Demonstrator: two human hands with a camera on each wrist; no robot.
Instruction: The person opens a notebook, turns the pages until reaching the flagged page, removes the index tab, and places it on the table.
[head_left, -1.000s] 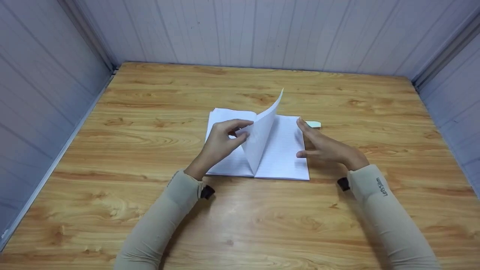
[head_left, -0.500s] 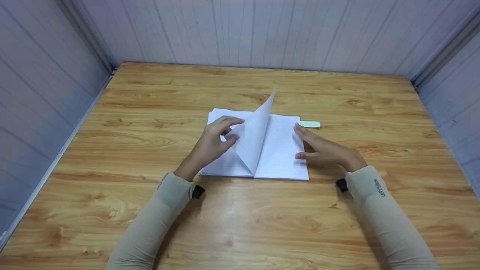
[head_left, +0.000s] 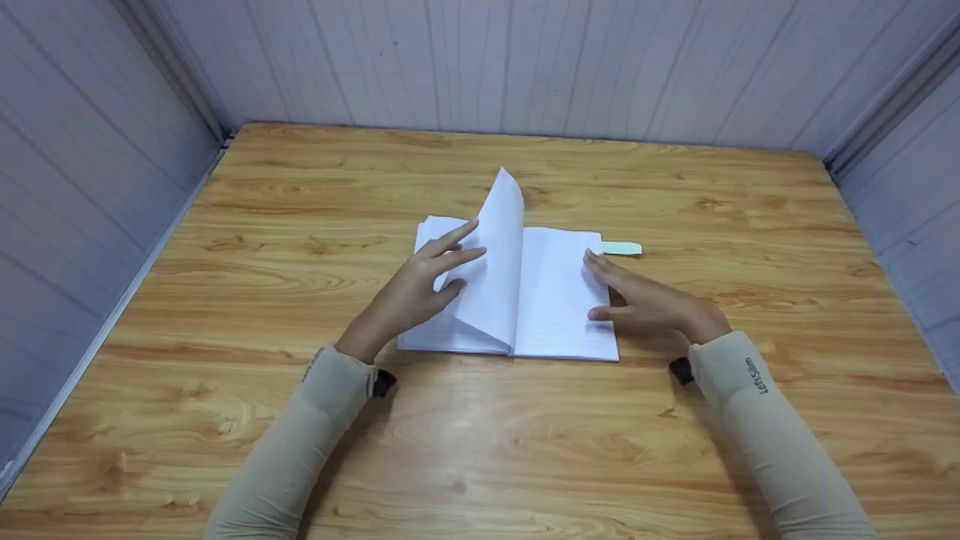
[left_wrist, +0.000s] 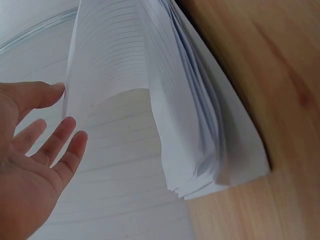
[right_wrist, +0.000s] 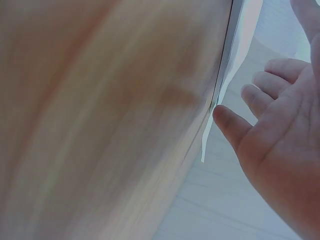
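We have the notebook (head_left: 562,307) open on the surface (head_left: 487,450), one page (head_left: 495,270) raised; our left hand (head_left: 409,292) spreads its fingers at that page, our right hand (head_left: 649,296), fingers extended, at the notebook's right edge, near a pale tab (head_left: 622,248)

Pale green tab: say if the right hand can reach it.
Likely yes: the pale green tab juts past the notebook, close by the right hand, with nothing visible between them.

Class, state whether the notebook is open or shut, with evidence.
Open: the notebook lies spread, with a leaf raised between its two sides.
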